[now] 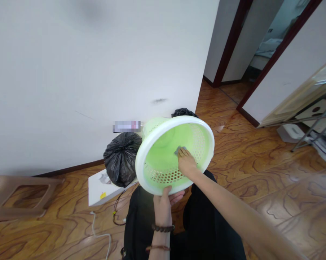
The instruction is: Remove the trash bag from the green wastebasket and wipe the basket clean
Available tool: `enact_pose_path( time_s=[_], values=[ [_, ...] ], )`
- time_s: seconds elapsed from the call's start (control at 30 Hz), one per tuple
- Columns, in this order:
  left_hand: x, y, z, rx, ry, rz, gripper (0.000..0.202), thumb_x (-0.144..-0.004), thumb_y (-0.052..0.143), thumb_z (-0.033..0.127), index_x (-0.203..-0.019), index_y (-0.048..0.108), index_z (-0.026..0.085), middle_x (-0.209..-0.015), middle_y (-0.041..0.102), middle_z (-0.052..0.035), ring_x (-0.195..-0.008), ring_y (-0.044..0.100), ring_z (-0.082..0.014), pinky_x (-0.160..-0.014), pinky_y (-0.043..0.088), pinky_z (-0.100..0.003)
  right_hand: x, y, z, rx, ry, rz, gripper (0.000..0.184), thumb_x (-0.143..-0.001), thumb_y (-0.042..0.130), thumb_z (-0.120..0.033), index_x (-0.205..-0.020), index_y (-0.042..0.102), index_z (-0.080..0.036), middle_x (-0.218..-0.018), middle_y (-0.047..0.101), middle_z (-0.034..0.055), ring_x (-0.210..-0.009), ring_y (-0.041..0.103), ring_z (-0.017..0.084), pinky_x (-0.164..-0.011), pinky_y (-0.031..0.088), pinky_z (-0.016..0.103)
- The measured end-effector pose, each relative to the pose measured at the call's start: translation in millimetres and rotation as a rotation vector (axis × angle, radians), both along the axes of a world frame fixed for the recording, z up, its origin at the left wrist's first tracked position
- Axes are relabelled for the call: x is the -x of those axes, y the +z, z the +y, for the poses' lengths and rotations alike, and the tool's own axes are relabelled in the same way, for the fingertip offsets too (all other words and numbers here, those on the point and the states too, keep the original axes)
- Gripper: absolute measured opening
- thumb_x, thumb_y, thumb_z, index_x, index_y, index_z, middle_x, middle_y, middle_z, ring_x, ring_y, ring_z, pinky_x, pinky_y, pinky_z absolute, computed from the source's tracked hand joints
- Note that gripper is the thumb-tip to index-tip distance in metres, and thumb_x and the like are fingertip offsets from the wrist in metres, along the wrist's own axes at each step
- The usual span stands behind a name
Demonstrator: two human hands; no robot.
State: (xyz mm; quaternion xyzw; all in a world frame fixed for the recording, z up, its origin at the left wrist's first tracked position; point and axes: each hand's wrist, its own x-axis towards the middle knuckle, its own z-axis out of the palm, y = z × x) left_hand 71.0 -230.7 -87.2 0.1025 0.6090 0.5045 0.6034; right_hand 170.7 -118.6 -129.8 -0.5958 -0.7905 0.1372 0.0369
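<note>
A pale green plastic basket (141,169) with a wide white rim and a band of round holes is tilted so that its mouth faces me. My left hand (165,200) grips the lower rim, thumb on the inner side and fingers underneath. Reaching inside the basket, my right hand (186,162) is closed on a small grey cloth (179,149) near the inner wall. Most of the cloth is hidden by the fingers. A tied black plastic bag (123,159) sits just left of the basket, and another black bag (184,112) shows behind its rim.
A white box (96,187) lies under the left black bag. Cables (100,235) run over the wooden floor (260,202). A brown plastic stool (22,196) lies at the left by the white wall (57,72). A metal-legged rack (314,126) stands right, near a doorway.
</note>
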Motion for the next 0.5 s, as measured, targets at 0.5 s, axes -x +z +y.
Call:
enact_pose_path(
  time_s=[0.5],
  values=[
    [-6,-0.1,1,-0.020,-0.023,0.017,0.031,-0.070,0.058,0.019,-0.098,0.055,0.004,-0.061,0.067,-0.0110,-0.057,0.067,-0.0265,-0.058,0.056,-0.039,21,1.6,-7,0.057,0.133,0.164,0.049,-0.087,0.031,-0.017,-0.132,0.038,-0.001,-0.138,0.039,0.0161,-0.130,0.030,0.020,-0.105,0.025,0.031]
  ],
)
